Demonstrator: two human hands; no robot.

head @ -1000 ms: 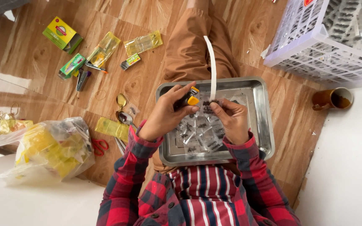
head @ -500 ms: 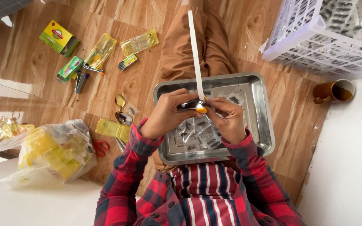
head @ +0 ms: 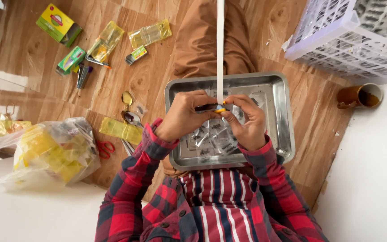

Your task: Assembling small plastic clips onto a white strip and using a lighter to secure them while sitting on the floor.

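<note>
Small dark tool with yellow tip [head: 211, 108], pinched between left hand [head: 182, 117] and right hand [head: 247, 121], long flat white strip [head: 220, 49] rising from fingertips, shiny rectangular steel tray [head: 279, 112] beneath, brown mug [head: 359, 96] off right.

A wooden floor [head: 126, 80] carries a white plastic basket [head: 337, 40] and brown mug [head: 359, 96] at one side, with yellow packets [head: 106, 40], spoons [head: 128, 110], red scissors [head: 105, 148] and a plastic bag [head: 50, 150] strewn across the other.
</note>
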